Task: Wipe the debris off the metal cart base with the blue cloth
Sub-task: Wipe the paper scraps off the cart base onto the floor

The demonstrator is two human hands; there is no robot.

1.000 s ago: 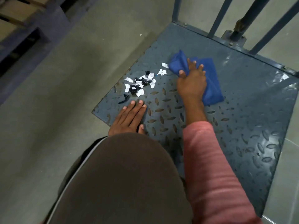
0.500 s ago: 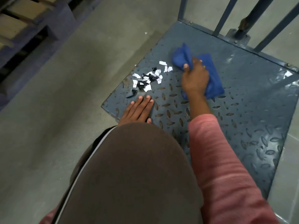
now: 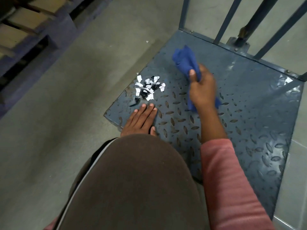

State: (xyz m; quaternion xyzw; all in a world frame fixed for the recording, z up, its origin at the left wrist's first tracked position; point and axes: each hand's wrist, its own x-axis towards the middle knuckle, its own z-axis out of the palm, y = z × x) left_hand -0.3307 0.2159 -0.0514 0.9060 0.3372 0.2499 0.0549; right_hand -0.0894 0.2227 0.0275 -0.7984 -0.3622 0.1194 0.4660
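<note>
The blue cloth (image 3: pixel 184 62) is bunched and gripped in the right hand (image 3: pixel 201 89). The fingers and thumb curl round its middle. One crumpled end stands out beyond the thumb, and the other end hangs out past the heel of the hand, by the wrist. Whether the cloth touches the plate cannot be told.

The debris (image 3: pixel 148 88) is a tight cluster of white and black scraps lying on the thumb side of the right hand, apart from the cloth. It sits just beyond the fingertips of the left hand (image 3: pixel 141 121), without touching them.

The left hand lies flat on the metal cart base (image 3: pixel 249 113), palm down, fingers straight and held close together, thumb set out toward the right arm. It rests near the base's corner edge.

The base is a grey-blue tread plate with raised oval studs. It extends under both hands and well past the right hand's far side.

Beyond the right hand, upright bars (image 3: pixel 227 19) rise from the base's far rim. A pink sleeve (image 3: pixel 232 180) covers the right forearm – the wrist is bare. A bent knee in brown fabric (image 3: pixel 132 180) sits behind the left hand. Outside the left hand lies a concrete floor (image 3: pixel 66 113).
</note>
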